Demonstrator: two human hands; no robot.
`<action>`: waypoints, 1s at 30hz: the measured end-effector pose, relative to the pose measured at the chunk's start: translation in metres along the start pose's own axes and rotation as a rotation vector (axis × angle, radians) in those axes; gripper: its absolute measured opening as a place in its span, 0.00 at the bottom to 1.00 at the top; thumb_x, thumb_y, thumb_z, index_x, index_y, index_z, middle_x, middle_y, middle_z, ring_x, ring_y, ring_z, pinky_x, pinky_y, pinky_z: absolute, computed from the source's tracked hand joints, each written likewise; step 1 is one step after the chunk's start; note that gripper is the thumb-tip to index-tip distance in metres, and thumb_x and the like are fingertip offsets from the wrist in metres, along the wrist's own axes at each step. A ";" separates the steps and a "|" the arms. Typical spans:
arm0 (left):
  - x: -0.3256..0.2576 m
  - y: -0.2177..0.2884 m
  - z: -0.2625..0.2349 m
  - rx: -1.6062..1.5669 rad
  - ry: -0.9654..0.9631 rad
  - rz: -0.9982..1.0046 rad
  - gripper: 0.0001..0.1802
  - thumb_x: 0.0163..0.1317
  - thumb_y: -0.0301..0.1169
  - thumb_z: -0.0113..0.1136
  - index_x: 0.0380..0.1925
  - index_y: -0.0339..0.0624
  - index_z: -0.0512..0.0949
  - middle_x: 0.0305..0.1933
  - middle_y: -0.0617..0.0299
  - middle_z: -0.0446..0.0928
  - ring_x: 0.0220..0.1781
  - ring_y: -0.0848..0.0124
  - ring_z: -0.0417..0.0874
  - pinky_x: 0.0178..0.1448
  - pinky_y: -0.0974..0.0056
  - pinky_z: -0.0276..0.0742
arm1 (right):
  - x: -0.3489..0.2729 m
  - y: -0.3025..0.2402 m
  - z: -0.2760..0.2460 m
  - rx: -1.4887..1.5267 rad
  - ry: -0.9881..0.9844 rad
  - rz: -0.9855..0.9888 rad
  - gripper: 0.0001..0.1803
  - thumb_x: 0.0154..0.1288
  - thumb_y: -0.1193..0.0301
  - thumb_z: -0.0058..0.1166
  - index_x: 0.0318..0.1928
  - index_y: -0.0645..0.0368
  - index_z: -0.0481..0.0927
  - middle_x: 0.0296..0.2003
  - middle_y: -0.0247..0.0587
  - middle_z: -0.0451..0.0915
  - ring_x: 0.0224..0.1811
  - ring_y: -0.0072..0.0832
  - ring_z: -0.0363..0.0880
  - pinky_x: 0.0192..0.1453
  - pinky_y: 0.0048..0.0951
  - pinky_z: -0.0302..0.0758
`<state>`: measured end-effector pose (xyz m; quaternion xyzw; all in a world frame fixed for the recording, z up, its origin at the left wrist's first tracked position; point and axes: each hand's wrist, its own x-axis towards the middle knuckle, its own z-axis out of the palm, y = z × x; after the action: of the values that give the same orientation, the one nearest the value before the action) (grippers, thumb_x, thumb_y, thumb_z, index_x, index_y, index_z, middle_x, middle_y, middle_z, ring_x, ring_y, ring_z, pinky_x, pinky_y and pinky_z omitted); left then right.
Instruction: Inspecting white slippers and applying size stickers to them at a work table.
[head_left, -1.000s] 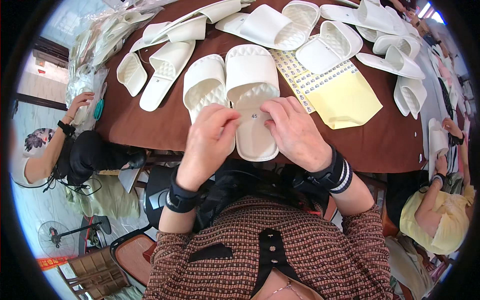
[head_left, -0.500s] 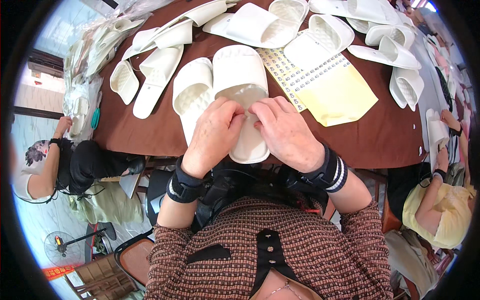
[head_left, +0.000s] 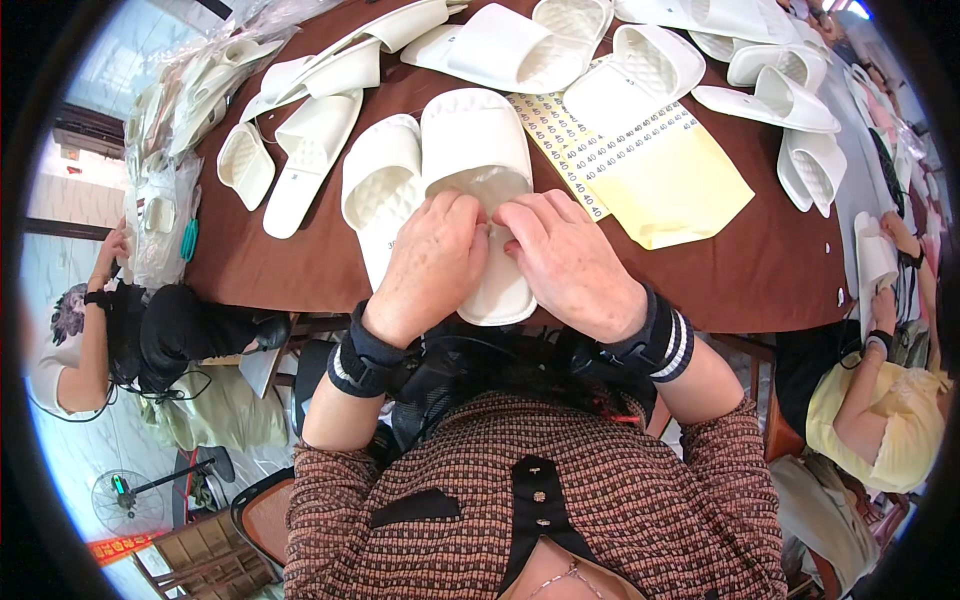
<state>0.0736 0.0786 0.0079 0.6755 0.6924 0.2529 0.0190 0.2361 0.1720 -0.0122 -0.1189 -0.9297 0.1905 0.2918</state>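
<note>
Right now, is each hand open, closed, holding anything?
Left hand: curled over a white quilted slipper; grip unclear.
Right hand: curled over the same slipper; grip unclear.

Room: a small workshop, I'd say, where several people handle footwear.
Counter (head_left: 245, 250): brown-covered; alike white slippers (head_left: 312, 135) spread from ten to two o'clock, more a batch than a household's own.
Label sheets (head_left: 680, 190): yellow, printed in rows, lying at two o'clock.
Clear plastic bags (head_left: 165, 195): piled at ten o'clock, slippers inside.
Co-workers: one person (head_left: 75, 375) around nine, a hand by the bags; another in a yellow top (head_left: 880, 430) toward four, handling a white slipper (head_left: 874, 255).
Fan (head_left: 122, 487): at eight o'clock.
</note>
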 end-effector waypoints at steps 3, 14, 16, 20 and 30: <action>-0.001 0.000 0.001 0.025 -0.027 -0.018 0.05 0.58 0.23 0.56 0.33 0.36 0.72 0.36 0.47 0.74 0.40 0.48 0.77 0.45 0.50 0.74 | 0.000 0.001 0.000 0.000 0.006 -0.006 0.17 0.61 0.73 0.49 0.51 0.62 0.70 0.43 0.45 0.74 0.46 0.40 0.73 0.51 0.36 0.71; -0.001 -0.001 -0.001 -0.052 -0.011 -0.030 0.05 0.58 0.23 0.57 0.34 0.36 0.72 0.35 0.48 0.74 0.40 0.48 0.76 0.44 0.51 0.74 | 0.000 0.001 0.000 0.005 0.034 -0.019 0.16 0.62 0.73 0.49 0.50 0.63 0.70 0.43 0.46 0.74 0.46 0.41 0.73 0.51 0.37 0.71; 0.000 0.000 -0.004 -0.064 -0.054 -0.054 0.05 0.58 0.23 0.56 0.34 0.35 0.72 0.37 0.47 0.74 0.42 0.47 0.76 0.46 0.50 0.74 | 0.000 0.001 0.000 0.013 0.035 -0.018 0.16 0.62 0.73 0.50 0.50 0.63 0.70 0.42 0.46 0.74 0.45 0.41 0.73 0.51 0.37 0.71; 0.000 -0.001 -0.006 -0.100 -0.070 -0.057 0.05 0.58 0.24 0.56 0.33 0.35 0.72 0.36 0.47 0.74 0.41 0.47 0.76 0.46 0.50 0.74 | 0.000 0.002 0.001 0.009 0.037 -0.018 0.16 0.62 0.73 0.50 0.50 0.63 0.70 0.42 0.46 0.74 0.45 0.40 0.73 0.51 0.37 0.71; 0.001 -0.004 -0.013 -0.226 -0.141 -0.114 0.04 0.60 0.24 0.55 0.33 0.36 0.73 0.35 0.48 0.75 0.40 0.49 0.76 0.45 0.53 0.73 | -0.001 0.002 0.001 0.001 0.043 -0.016 0.16 0.62 0.73 0.51 0.49 0.63 0.71 0.41 0.45 0.74 0.44 0.39 0.73 0.50 0.36 0.71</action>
<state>0.0648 0.0753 0.0182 0.6448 0.6936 0.2796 0.1580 0.2366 0.1733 -0.0145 -0.1154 -0.9242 0.1859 0.3131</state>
